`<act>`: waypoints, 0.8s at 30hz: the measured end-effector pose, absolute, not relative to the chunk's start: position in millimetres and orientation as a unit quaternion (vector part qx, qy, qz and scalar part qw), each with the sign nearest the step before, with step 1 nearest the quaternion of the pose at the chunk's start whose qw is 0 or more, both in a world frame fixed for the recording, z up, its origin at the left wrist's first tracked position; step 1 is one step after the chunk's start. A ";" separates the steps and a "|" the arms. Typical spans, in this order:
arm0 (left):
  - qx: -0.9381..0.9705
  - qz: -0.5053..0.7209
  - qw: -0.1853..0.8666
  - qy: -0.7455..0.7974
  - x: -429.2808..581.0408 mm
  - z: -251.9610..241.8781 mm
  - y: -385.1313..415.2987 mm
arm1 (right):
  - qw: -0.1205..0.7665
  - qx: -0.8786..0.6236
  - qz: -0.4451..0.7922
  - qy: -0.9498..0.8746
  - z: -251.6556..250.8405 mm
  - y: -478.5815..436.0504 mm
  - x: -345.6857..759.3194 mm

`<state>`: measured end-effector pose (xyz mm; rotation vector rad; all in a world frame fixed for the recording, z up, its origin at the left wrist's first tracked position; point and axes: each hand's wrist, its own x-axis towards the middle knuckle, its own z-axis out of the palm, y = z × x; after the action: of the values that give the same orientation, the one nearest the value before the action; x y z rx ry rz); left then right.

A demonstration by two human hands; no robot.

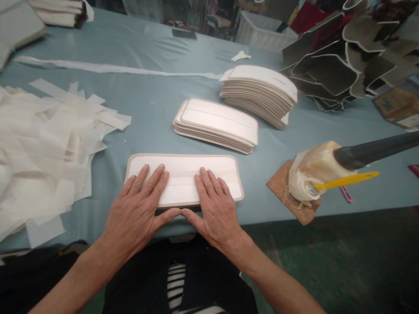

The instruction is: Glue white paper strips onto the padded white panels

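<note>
Both my hands lie on a white rounded panel with a beige border [183,170] at the table's front edge. My left hand [135,211] rests on its left half, fingers stretched out. On the right half, my right hand [218,211] lies with its fingers also straight. The thumbs meet at the tips just below the panel's near edge. Behind the panel sits a short stack of similar panels [216,120], and farther back a taller stack [258,89] of curved ones.
A heap of pale strips [42,148] covers the left side. At right, a glue-crusted container [304,174] with a yellow-handled brush [347,180] stands on brown board [278,181], a dark tube [376,150] beside it. Curved dark pieces [327,74] pile up behind.
</note>
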<state>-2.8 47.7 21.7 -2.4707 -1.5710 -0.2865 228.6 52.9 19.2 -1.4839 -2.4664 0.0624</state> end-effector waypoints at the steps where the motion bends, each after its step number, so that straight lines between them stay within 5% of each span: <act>1: -0.833 -0.095 0.094 -0.536 -2.4 22.3 48.7 | 0.128 -0.512 0.022 -0.849 19.6 53.0 228.7; 13: -0.756 -0.107 0.037 -0.644 -15.4 37.8 46.0 | 0.124 -0.521 0.042 -0.844 22.0 52.9 227.9; 19: -0.830 -0.150 0.055 -0.534 1.5 21.1 24.9 | 0.121 -0.524 0.040 -0.842 21.9 52.2 228.3; 24: -0.799 -0.127 0.034 -0.586 -11.3 19.6 26.6 | 0.112 -0.517 0.033 -0.848 24.0 52.7 229.2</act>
<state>-11.3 26.6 19.6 -2.4576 -1.8028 -0.3909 229.2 52.7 24.0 -1.5160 -2.4893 0.0958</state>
